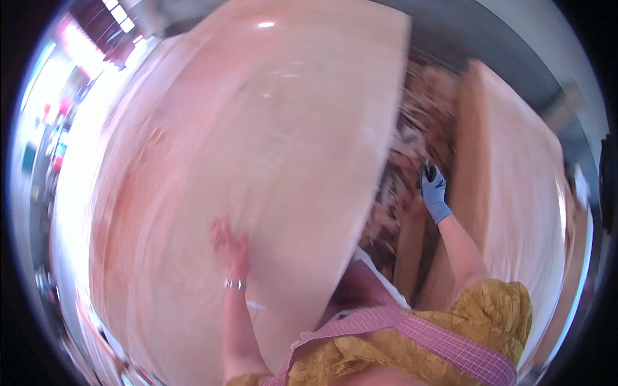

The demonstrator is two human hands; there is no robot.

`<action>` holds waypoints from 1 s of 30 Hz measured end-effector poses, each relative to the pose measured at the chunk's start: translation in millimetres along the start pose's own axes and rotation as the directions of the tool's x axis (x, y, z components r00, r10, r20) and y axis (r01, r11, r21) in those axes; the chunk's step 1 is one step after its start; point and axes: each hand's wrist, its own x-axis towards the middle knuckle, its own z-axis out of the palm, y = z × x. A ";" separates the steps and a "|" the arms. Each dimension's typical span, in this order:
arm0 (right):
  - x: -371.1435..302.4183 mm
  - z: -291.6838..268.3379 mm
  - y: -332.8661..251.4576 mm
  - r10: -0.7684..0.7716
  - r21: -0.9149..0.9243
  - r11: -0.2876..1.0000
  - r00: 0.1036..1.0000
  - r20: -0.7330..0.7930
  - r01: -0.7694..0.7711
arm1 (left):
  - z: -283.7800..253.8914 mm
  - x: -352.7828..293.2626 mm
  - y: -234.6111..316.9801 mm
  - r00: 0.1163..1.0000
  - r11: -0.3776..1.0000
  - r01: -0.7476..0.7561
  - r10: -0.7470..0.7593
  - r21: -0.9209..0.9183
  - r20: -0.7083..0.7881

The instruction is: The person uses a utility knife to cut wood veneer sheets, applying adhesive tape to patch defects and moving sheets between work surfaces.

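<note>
A large, pale pinkish sheet that looks like wood veneer (pixel 277 148) spreads across the left and middle, its right edge curving down toward me. My bare left hand (pixel 232 246), with a silver band at the wrist, lies on it, fingers stretched out and slightly blurred. Off the sheet's right edge is my right hand (pixel 434 188) in a light blue glove. Its fingers are curled round something small and dark that I cannot make out. Below that hand lie torn, crumpled veneer scraps (pixel 386 215), in the gap between the sheet and a second stack.
A thick stack of pale sheets (pixel 518 161) stands to the right, with its brown side facing the gap. A wooden board (pixel 410 254) sits low in the gap. Grey wall or floor (pixel 444 32) shows beyond. Bright, blurred clutter fills the far left.
</note>
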 end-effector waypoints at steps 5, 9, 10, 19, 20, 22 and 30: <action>-323.2 -218.4 83.2 0.548 -0.196 0.786 0.808 -0.217 -0.586 | -11.3 -252.9 -135.3 0.980 0.943 0.133 -0.079 0.306 -0.182; -561.6 -362.4 109.5 0.472 -0.483 0.564 0.741 -0.478 -0.670 | -59.6 -414.0 -196.0 0.961 0.856 0.241 -0.144 0.457 -0.237; -615.3 -397.1 118.3 0.474 -0.529 0.463 0.703 -0.531 -0.711 | -77.8 -430.8 -181.0 0.973 0.896 0.217 -0.164 0.387 -0.164; -1000.1 -555.8 166.1 0.514 -0.469 -0.230 0.303 -0.802 -0.853 | -92.5 -481.7 -282.8 0.967 0.894 0.104 -0.193 0.435 0.166; -1040.0 -569.5 174.1 0.610 -0.556 -0.179 0.352 -0.710 -0.812 | -88.5 -498.6 -296.8 0.959 0.885 0.045 -0.169 0.463 0.230; -1073.0 -573.9 184.5 0.732 -0.627 -0.078 0.382 -0.564 -0.775 | -105.9 -541.3 -314.5 0.956 0.894 0.037 -0.162 0.447 0.244; -1118.9 -572.4 143.1 0.535 -0.586 0.406 0.702 -0.469 -0.701 | -176.9 -679.7 -369.7 0.910 0.862 0.290 -0.382 0.416 0.158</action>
